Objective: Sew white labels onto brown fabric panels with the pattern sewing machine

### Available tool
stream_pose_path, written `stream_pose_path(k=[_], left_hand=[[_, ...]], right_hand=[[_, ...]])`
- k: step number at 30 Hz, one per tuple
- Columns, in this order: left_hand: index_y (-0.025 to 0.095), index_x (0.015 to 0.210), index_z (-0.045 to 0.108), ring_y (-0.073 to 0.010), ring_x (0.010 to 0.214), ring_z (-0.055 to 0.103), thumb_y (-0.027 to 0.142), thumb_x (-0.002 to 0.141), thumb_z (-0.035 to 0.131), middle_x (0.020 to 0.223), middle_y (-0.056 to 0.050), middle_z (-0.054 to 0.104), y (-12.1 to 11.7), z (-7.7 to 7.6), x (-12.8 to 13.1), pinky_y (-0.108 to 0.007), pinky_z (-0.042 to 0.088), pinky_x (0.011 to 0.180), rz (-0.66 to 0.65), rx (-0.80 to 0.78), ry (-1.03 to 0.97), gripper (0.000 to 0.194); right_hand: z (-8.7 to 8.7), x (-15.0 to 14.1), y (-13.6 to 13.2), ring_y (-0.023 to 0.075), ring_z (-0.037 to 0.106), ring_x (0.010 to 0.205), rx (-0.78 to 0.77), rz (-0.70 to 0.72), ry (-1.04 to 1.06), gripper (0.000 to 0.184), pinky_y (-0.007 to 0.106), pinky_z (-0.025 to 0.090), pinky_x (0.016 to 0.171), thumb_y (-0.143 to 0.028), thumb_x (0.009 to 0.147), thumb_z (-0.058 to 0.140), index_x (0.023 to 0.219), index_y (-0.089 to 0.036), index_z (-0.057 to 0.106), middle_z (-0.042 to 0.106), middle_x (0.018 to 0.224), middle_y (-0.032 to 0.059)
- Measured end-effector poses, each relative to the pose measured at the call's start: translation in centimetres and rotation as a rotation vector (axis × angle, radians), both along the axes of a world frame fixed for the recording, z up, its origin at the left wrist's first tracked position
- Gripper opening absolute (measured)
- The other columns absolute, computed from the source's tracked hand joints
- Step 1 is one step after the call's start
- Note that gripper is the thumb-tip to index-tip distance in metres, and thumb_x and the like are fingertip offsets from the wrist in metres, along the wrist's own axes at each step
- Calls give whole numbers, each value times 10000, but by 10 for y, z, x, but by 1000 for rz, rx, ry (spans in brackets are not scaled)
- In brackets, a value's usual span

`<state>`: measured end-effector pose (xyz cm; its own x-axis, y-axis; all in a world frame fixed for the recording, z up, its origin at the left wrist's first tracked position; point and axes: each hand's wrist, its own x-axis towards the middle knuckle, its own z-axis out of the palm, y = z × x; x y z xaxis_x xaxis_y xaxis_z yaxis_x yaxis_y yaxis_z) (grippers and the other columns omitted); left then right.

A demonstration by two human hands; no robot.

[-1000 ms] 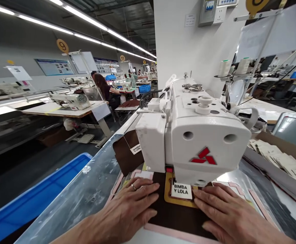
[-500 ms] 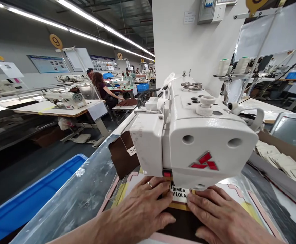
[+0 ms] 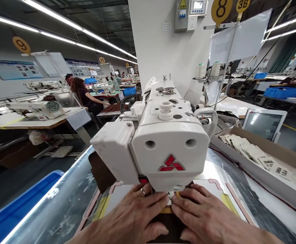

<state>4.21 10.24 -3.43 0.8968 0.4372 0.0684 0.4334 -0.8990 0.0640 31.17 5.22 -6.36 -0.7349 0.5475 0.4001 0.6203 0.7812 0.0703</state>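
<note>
Under the head of a white sewing machine point(image 3: 170, 145) with a red three-part emblem, both hands press on the work. My left hand point(image 3: 140, 213), with a ring on one finger, lies flat with fingers stretched out beside a white label point(image 3: 170, 197). On the label's other side, my right hand point(image 3: 203, 210) also rests flat, fingers extended. Most of the label's lettering is covered by the fingers. Brown material point(image 3: 172, 226) shows between the thumbs, below a yellow edge. The needle is hidden behind the machine head. Another brown piece point(image 3: 100, 173) sticks out at the machine's left.
A cardboard box point(image 3: 261, 169) of printed labels stands to the right, with a tablet-like screen point(image 3: 264, 123) behind it. At lower left is a blue bin point(image 3: 23, 203). Thread spools point(image 3: 200, 71) stand behind the machine. A co-worker point(image 3: 83, 95) sits at another table further left.
My view has turned to the right, bringing the label box and screen further in. My hands are closer together and cover more of the label. The white tag on the left brown piece is now hidden.
</note>
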Motion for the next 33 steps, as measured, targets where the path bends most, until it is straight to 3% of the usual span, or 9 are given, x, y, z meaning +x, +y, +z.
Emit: stream_pose_path(k=[4,10,17,25,33], left_hand=[[253,1467,558,-307,1209,667,407,933,775,1434,5,654,3,2,4,-421,521,1030,-14,-26,-5,597],[266,1436,579,-274,1153,688,519,929,765,1369,10,698,6,10,8,-370,530,973,-15,-110,-57,597],[325,1437,558,-265,1152,684,555,971,696,1378,65,686,6,12,11,-380,509,990,6,-196,-42,538],[279,1504,526,-292,1233,653,477,919,783,1475,9,621,7,2,8,-389,507,1033,-22,-74,-15,669],[295,1527,485,-271,1262,653,545,995,669,1551,16,541,12,2,-1,-390,495,1037,-95,-65,15,616]], right_hand=[[4,1,-7,228,665,1150,-90,-44,21,362,392,501,1003,-420,1106,484,1342,-202,650,686,1385,-4],[12,6,-7,221,652,1089,-222,-72,86,298,363,509,964,-329,1095,506,1284,-175,676,717,1288,27],[10,5,-7,233,649,1104,-274,-91,92,274,386,507,990,-323,1078,546,1280,-188,675,701,1316,28],[12,5,-4,237,657,1121,-305,-78,69,314,401,508,1006,-323,1095,510,1345,-189,645,682,1365,38],[13,5,-9,238,653,1125,-271,-70,64,328,396,511,1005,-318,1112,463,1342,-177,650,700,1333,31]])
